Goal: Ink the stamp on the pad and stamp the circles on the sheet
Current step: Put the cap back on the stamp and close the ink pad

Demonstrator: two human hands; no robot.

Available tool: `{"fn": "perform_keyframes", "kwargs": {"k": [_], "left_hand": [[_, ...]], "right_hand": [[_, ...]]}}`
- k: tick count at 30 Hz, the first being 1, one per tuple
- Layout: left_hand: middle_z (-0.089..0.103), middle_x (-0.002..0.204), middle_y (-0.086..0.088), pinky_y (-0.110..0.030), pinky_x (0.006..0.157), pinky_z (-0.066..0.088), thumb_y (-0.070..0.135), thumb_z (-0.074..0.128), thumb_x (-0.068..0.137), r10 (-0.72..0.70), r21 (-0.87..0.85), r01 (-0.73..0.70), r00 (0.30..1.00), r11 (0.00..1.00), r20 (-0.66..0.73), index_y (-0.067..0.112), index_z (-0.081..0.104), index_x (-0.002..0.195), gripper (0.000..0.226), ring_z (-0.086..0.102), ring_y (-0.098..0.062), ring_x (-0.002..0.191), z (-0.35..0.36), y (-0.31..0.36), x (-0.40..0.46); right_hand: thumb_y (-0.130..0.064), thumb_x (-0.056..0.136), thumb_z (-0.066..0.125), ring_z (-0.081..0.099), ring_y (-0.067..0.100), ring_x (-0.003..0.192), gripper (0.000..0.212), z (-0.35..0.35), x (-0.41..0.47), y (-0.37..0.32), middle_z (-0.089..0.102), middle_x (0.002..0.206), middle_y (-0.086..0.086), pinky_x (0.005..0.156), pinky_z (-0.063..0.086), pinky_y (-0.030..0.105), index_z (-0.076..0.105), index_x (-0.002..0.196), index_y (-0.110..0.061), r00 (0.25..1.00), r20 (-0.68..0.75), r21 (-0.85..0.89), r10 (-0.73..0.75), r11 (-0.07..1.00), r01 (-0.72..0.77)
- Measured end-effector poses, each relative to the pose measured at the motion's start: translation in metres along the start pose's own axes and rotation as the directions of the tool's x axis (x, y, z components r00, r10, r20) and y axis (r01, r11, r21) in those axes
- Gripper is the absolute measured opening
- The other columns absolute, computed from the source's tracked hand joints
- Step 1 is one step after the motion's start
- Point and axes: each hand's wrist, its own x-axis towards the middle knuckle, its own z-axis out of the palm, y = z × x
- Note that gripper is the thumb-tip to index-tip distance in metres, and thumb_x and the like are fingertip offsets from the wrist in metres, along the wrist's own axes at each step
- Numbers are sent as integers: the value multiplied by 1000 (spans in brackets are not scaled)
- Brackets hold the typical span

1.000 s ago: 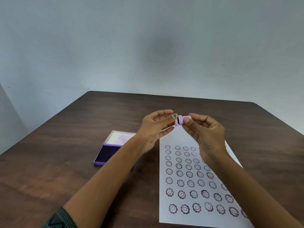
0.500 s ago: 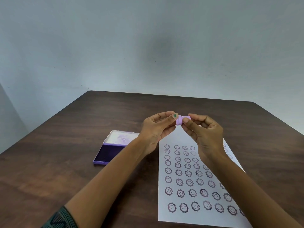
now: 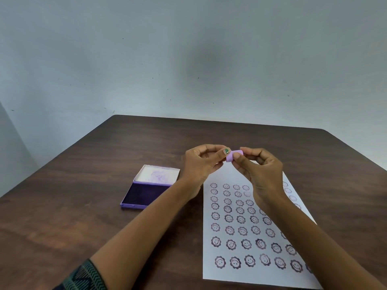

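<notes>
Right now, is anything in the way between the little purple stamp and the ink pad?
Nothing visible blocks it. Both hands, left and right, hold the stamp in the air above the sheet. The open ink pad lies to its left, with only bare table around it.

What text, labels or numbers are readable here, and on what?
None readable.
Ink pad lid inside: a faint purple smudge that may be printing, too blurred to read.
Sheet: only stamped smiley-face flower marks, no words or numbers.
Purple stamp, held between the left hand and the right hand: no marking visible.
</notes>
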Motion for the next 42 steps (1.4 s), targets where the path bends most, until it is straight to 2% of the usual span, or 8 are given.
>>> {"fn": "perform_keyframes", "kwargs": {"k": [3, 7, 13, 18, 24, 31, 38, 42], "left_hand": [[73, 92, 4, -23, 71, 57, 25, 71, 80, 115, 252, -112, 993, 961, 2, 22, 70, 89, 9, 69, -14, 87, 1, 3, 1], [67, 109, 4, -24, 82, 51, 38, 58, 89, 223, 608, -310, 951, 731, 216, 21, 64, 107, 26, 61, -9, 96, -7, 14, 1], [64, 116, 6, -23, 87, 48, 39, 53, 91, 201, 649, -294, 955, 702, 216, 24, 62, 115, 30, 58, -6, 104, -60, 33, -10], [60, 118, 13, -26, 92, 46, 60, 47, 77, 166, 705, -182, 982, 686, 92, 35, 58, 115, 46, 56, -3, 108, -129, 51, -29], [40, 146, 6, -30, 105, 35, 64, 64, 69, -132, 729, 65, 991, 681, 35, 39, 39, 134, 74, 39, -9, 130, -182, 44, -58], [25, 155, 7, -42, 118, 5, 72, 68, 50, -279, 890, 18, 952, 455, 124, 36, 15, 147, 116, 14, -21, 144, -178, 47, -58], [36, 148, 9, -45, 118, 17, 82, 62, 42, -200, 926, -104, 962, 363, 186, 37, 23, 143, 117, 30, -13, 133, -184, 38, -59], [34, 150, 7, -44, 119, 13, 83, 62, 43, -204, 934, -118, 959, 339, 195, 36, 21, 144, 118, 28, -15, 137, -187, 36, -57]], "right_hand": [[-14, 69, 77, 70, 24, 87, 25, -1, 3, 0, 71, 94, 12, 78, 58, 33, 67, 92, -11, 1000, -3, -82, -25, 996, 25], [-26, 69, 77, 68, 18, 84, 30, 1, 0, 3, 71, 91, 3, 73, 55, 29, 66, 94, -15, 995, 8, -256, -95, 962, 94], [-32, 65, 80, 64, 6, 78, 37, 2, -5, 2, 66, 85, -12, 60, 43, 14, 61, 97, -25, 986, 93, -401, -141, 901, 167], [-32, 71, 76, 58, -1, 77, 28, 9, -11, 8, 63, 89, -12, 60, 37, 8, 63, 94, -24, 973, 188, -517, -132, 829, 212], [-25, 73, 76, 56, 0, 72, 21, 28, -12, 14, 61, 89, -10, 59, 37, -7, 66, 91, -21, 943, 290, -584, -164, 750, 310], [-19, 78, 70, 57, 8, 83, 17, 55, -5, 20, 68, 97, 2, 70, 37, 9, 69, 94, -14, 887, 442, -640, -138, 644, 419], [-25, 83, 64, 60, 11, 87, 18, 66, -4, 21, 71, 99, 3, 70, 37, 7, 68, 99, -16, 850, 512, -657, -125, 580, 482], [-33, 80, 66, 57, 12, 97, 33, 67, -3, 19, 68, 112, 3, 81, 41, 21, 62, 110, -19, 854, 514, -700, -80, 536, 472]]}}
